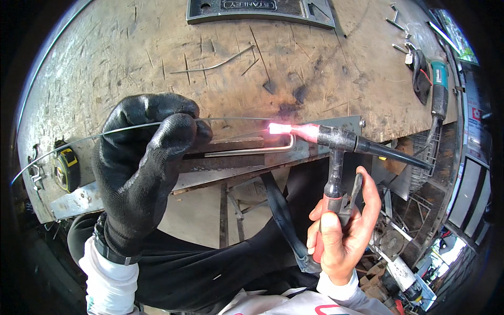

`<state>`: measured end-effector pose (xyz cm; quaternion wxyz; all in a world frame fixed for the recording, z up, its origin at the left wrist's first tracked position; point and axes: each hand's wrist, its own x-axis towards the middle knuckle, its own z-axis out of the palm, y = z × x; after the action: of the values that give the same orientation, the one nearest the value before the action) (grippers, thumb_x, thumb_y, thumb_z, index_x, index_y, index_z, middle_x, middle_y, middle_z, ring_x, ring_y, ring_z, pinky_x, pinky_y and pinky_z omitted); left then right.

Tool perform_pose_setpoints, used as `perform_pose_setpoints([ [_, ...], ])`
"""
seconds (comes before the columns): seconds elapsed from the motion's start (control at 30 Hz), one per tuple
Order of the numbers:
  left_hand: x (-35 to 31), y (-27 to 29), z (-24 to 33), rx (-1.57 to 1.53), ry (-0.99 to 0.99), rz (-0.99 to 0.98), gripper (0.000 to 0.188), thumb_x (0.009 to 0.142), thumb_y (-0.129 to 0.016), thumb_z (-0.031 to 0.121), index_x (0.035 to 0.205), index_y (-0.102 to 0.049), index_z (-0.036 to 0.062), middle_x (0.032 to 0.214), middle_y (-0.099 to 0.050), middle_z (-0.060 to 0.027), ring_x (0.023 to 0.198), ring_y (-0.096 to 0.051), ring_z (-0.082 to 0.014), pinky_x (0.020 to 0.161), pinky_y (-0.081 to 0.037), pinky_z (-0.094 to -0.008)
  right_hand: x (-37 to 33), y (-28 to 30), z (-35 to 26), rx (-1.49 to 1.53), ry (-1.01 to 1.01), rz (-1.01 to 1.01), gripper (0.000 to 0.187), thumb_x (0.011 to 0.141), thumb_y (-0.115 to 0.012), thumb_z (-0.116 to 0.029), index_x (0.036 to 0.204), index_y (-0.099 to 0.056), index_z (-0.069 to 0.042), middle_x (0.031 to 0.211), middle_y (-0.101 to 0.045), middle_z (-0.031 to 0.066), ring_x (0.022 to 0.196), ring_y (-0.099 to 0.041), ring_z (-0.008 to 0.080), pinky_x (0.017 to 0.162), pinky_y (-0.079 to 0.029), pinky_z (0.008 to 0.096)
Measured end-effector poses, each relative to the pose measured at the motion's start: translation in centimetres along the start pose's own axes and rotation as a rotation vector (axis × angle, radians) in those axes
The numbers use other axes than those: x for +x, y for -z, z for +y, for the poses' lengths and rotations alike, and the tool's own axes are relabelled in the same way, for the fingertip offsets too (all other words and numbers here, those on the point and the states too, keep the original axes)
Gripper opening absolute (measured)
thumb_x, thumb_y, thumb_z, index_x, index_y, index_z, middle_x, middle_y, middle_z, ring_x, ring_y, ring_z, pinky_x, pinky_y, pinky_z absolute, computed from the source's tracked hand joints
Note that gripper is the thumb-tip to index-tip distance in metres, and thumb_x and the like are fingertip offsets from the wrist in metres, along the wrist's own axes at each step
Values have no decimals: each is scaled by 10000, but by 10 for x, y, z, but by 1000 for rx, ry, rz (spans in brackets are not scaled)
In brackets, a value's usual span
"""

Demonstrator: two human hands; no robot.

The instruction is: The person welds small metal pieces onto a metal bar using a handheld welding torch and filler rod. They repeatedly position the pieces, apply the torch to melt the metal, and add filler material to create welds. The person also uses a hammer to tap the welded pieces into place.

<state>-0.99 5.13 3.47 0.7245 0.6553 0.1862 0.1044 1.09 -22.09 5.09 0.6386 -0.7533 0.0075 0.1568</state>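
Observation:
My left hand, in a black coated glove, pinches a long thin welding rod between thumb and fingers. One end of the rod trails off to the left; the other reaches the glowing tip of a TIG torch. Bare, my right hand grips the torch by its red and black handle. Pinkish-white light shines at its nozzle. Just below the nozzle lies a bent metal rod, hooked at its right end, beside dark metal bars on a steel plate at the table's near edge.
The scratched wooden table holds a yellow-black tape measure at left and a loose wire piece in the middle. A grey metal-framed tool lies at the far edge. A teal angle grinder rests at right, near metal scraps and a wire rack.

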Motion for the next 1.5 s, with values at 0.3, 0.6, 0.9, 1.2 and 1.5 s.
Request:
perform_pose_setpoints([
  [0.3, 25, 46, 14, 254, -180, 231, 319, 1040, -615, 237, 1212, -673, -25, 961, -708, -99, 840, -663, -170, 803, -523, -313, 18, 57, 24, 534, -318, -117, 692, 951, -714, -371, 1416, -422, 50, 848, -651, 213, 417, -573, 209, 349, -457, 308],
  [0.6, 42, 82, 15, 513, 112, 155, 298, 1025, -644, 310, 1071, -700, 22, 844, -683, -58, 710, -648, -128, 647, -525, -279, 41, 116, 79, 981, -279, -238, 804, 927, -763, -397, 1530, -331, -88, 987, -657, 190, 493, -617, 257, 421, -548, 372],
  [0.9, 19, 26, 40, 943, -1, 101, 196, 929, -748, 178, 1054, -755, 27, 951, -742, -79, 870, -688, -168, 775, -527, -295, 45, 118, 81, 930, -248, -239, 787, 968, -687, -465, 1556, -316, -97, 997, -616, 152, 538, -631, 225, 437, -543, 330],
  [1.2, 22, -12, 25, 988, -274, -439, 222, 839, -755, 158, 1030, -761, 45, 998, -732, -107, 942, -660, -305, 860, -525, -410, 43, 118, 81, 891, -213, -266, 792, 975, -657, -506, 1562, -316, -98, 1053, -619, 151, 587, -645, 212, 463, -543, 337],
  [1.5, 0, -25, 12, 1045, -495, -285, 349, 805, -796, 282, 1082, -738, 78, 1016, -703, -99, 957, -660, -303, 868, -513, -441, 41, 117, 85, 865, -196, -291, 719, 1014, -608, -482, 1554, -325, -101, 1074, -622, 150, 634, -652, 198, 511, -541, 323],
])
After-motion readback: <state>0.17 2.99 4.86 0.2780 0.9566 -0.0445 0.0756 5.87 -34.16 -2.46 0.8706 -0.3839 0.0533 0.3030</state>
